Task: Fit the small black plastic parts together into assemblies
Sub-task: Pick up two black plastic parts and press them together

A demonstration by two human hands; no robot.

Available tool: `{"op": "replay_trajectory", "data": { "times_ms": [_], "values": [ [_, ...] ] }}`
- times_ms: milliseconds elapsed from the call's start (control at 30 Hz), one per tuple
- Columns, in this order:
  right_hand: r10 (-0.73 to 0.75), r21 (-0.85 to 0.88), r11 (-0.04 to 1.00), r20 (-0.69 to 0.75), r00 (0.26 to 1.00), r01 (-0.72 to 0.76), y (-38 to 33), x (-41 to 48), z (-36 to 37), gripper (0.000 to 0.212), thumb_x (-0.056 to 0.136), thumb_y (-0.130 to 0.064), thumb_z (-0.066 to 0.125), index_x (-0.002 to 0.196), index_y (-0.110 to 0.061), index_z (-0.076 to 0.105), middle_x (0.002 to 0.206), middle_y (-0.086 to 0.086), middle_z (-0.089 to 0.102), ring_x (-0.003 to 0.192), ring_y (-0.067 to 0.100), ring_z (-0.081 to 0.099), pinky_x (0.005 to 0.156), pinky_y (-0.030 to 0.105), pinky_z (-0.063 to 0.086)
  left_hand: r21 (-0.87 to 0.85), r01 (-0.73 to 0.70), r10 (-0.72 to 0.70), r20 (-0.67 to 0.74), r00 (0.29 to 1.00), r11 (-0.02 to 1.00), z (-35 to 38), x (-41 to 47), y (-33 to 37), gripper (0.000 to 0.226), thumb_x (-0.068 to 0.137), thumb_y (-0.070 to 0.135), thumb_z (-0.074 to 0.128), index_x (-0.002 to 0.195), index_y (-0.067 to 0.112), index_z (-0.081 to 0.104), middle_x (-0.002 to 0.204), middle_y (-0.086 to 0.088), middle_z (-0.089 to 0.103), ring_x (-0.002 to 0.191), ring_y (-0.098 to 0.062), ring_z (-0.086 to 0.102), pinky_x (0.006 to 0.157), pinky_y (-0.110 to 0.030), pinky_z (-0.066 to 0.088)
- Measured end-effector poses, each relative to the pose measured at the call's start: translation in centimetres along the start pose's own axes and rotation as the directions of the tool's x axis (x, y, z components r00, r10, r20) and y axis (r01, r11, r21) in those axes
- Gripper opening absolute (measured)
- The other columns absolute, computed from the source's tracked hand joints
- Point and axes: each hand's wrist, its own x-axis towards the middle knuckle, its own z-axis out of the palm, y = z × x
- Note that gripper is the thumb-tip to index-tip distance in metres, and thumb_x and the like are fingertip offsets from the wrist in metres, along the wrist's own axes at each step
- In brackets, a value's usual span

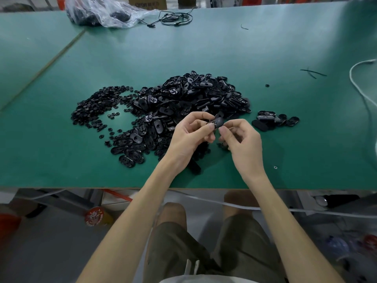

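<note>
Hands: left hand (189,133) and right hand (240,137) are pinching one oval part (217,122) near the desk's (61,160) front edge.
Heaps: three are lying behind: big heap (189,94), ring heap (95,107), small pile (273,119).
Far edge: bag (102,13), cable (175,18).

2 hands (190,135) (241,139), 1 plastic bag (106,11).

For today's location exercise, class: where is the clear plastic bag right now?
Head view: the clear plastic bag lies at the far edge of the green table, left of centre, beside a coiled black cable, beyond the big pile of black parts.
</note>
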Motion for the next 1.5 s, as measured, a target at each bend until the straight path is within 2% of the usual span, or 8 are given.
{"op": "replay_trajectory", "data": {
  "times_ms": [167,367,533,733,900,1067,1267,1500],
  "values": [
    [0.038,0.113,0.993,-0.033,0.999,-0.034,0.51,0.1,-0.32,0.006,0.098,-0.016,0.072,0.101,-0.021,0.071,0.086,-0.002,0.078,0.085,0.014,0.075,0.07,0.025,0.054,0.051,-0.01,0.011,-0.023,1.0,0.999,-0.07,0.19,-0.33,0.019,0.099,-0.001,0.064,0.116,0.004,0.07,0.091,-0.007,0.068,0.078,-0.017,0.065,0.08,-0.028,0.055],
    [0.03,0.156,0.987,-0.016,0.999,-0.027,0.48,0.09,-0.31,0.008,0.098,-0.014,0.07,0.105,-0.019,0.071,0.094,-0.003,0.08,0.093,0.013,0.076,0.068,0.017,0.053,0.066,-0.006,0.009,-0.044,0.999,0.998,-0.21,0.32,-0.49,0.024,0.101,-0.003,0.059,0.122,0.0,0.068,0.09,-0.005,0.073,0.083,-0.017,0.068,0.085,-0.03,0.055],
    [0.028,0.184,0.983,-0.032,0.999,-0.022,0.31,0.07,-0.34,0.01,0.098,-0.013,0.07,0.101,-0.022,0.072,0.095,0.0,0.08,0.091,0.017,0.075,0.067,0.019,0.053,0.072,0.001,0.003,-0.051,0.999,0.997,-0.25,0.37,-0.57,0.023,0.101,-0.002,0.059,0.122,0.002,0.068,0.09,-0.004,0.074,0.084,-0.018,0.07,0.086,-0.031,0.056],
    [0.054,0.198,0.979,-0.003,0.999,-0.053,0.27,-0.06,-0.21,0.011,0.097,-0.009,0.071,0.105,-0.017,0.071,0.087,0.004,0.078,0.071,0.011,0.07,0.064,0.02,0.051,0.025,-0.006,0.007,-0.058,0.998,1.0,-0.12,0.16,-0.36,0.016,0.099,-0.003,0.062,0.115,0.0,0.064,0.093,-0.01,0.071,0.082,-0.02,0.072,0.079,-0.029,0.058],
    [0.049,0.212,0.976,0.003,0.999,-0.048,0.06,-0.08,-0.24,0.014,0.096,-0.007,0.072,0.102,-0.019,0.077,0.09,0.0,0.08,0.076,0.01,0.072,0.065,0.017,0.051,-0.037,0.009,-0.012,-0.07,0.997,0.999,-0.05,0.1,-0.21,0.012,0.1,-0.004,0.06,0.109,0.003,0.058,0.093,-0.013,0.07,0.085,-0.024,0.075,0.077,-0.03,0.059],
    [0.031,0.205,0.978,0.03,0.999,-0.036,0.12,-0.05,-0.25,0.018,0.096,-0.007,0.072,0.104,-0.022,0.079,0.094,0.002,0.081,0.083,0.014,0.075,0.069,0.017,0.052,0.038,-0.005,0.006,-0.027,1.0,0.999,-0.2,0.28,-0.48,0.035,0.101,-0.006,0.053,0.133,0.005,0.065,0.084,-0.005,0.066,0.082,-0.02,0.067,0.082,-0.031,0.056],
    [0.015,0.192,0.981,0.02,1.0,-0.018,0.21,-0.02,-0.21,0.017,0.098,-0.011,0.071,0.097,-0.026,0.079,0.091,-0.003,0.08,0.08,0.011,0.074,0.064,0.017,0.051,0.025,-0.01,0.011,-0.041,0.999,1.0,-0.24,0.31,-0.42,0.024,0.103,-0.001,0.056,0.119,0.007,0.071,0.096,-0.011,0.068,0.096,-0.023,0.072,0.084,-0.029,0.058],
    [0.051,0.222,0.974,-0.003,0.999,-0.049,0.23,0.0,-0.39,0.013,0.097,-0.011,0.072,0.102,-0.021,0.077,0.09,0.0,0.08,0.082,0.011,0.074,0.064,0.018,0.052,-0.017,-0.005,0.004,-0.05,0.999,1.0,-0.25,0.39,-0.46,0.026,0.101,0.003,0.064,0.126,-0.003,0.062,0.098,-0.016,0.066,0.096,-0.027,0.074,0.085,-0.032,0.058]
  ]
}}
